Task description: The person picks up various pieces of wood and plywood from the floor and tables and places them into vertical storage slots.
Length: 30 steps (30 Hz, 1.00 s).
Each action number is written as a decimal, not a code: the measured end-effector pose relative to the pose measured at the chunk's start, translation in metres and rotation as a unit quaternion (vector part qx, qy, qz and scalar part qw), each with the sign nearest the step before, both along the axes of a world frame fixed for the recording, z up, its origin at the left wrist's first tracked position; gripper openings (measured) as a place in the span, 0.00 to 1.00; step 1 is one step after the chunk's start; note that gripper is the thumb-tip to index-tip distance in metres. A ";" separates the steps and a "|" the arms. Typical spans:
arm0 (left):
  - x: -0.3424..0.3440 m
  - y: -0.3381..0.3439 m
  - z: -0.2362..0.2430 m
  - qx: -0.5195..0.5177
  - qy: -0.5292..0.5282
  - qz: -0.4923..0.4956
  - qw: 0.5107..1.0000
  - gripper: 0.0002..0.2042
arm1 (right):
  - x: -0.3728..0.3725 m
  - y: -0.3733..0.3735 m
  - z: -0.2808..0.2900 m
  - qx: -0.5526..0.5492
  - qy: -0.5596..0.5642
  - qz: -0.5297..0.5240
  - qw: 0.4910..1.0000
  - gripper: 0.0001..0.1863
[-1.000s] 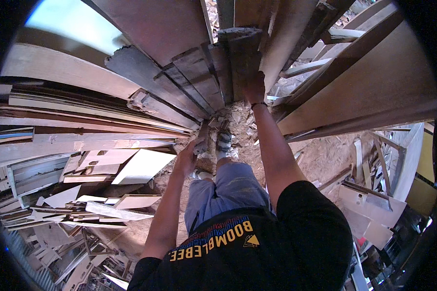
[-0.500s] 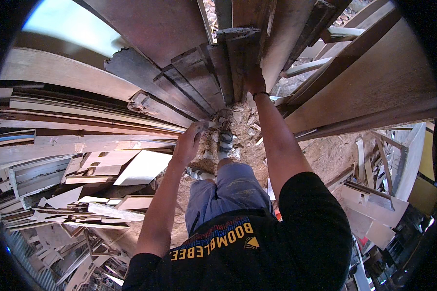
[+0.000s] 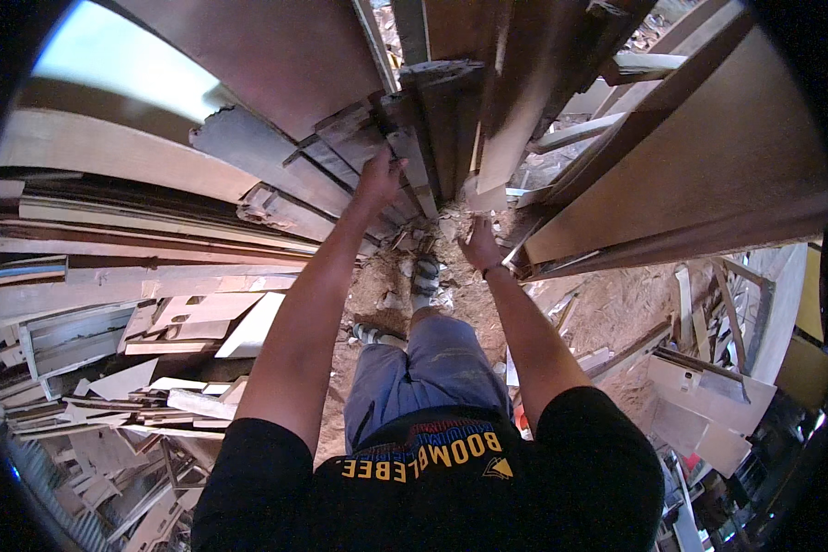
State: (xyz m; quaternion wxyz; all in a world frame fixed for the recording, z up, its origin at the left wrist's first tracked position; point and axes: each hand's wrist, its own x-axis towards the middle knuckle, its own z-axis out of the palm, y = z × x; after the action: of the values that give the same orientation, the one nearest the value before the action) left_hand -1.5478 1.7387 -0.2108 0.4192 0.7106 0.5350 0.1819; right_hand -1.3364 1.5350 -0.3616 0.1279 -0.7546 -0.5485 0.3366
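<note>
Dark boards [image 3: 419, 166] beside left hand [image 3: 380, 177], grip unclear; right hand [image 3: 480, 247] spread near pale board [image 3: 506, 156]

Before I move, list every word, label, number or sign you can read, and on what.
Black shirt: one bold yellow line beside a yellow emblem, legible but not copied out here; smaller blue and red lines, too blurred.
Boards around left hand and right hand: no lettering discernible.

Wide fisheye view, black surround at the rim, straight edges bowed, bluish-white glare on the upper-left surface [image 3: 124, 60], dim brown shadow among the dark boards [image 3: 443, 120] before me, slight blur on the pale board [image 3: 499, 166] beyond my right hand [image 3: 481, 247].
</note>
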 end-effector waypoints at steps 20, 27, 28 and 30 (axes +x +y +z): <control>-0.021 0.032 -0.009 0.030 0.130 -0.044 0.990 0.24 | 0.049 -0.250 0.042 -0.157 -0.014 -0.144 0.977 0.33; -0.093 -0.047 -0.021 -0.019 -0.043 -0.236 0.971 0.21 | -0.020 -0.350 0.090 -0.181 -0.017 -0.269 0.946 0.25; -0.128 -0.065 -0.047 0.001 0.025 -0.252 0.967 0.23 | -0.029 -0.369 0.097 -0.177 -0.005 -0.274 0.945 0.24; -0.205 -0.104 -0.126 -0.006 0.108 -0.297 0.949 0.23 | -0.055 -0.399 0.114 -0.185 0.038 -0.329 0.925 0.22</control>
State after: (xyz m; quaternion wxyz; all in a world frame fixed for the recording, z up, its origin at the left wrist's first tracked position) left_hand -1.7526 1.6344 -0.3368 0.3981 0.8502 0.3431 -0.0317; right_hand -1.3915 1.1363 -0.2478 0.1108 -0.8895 -0.1921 0.3996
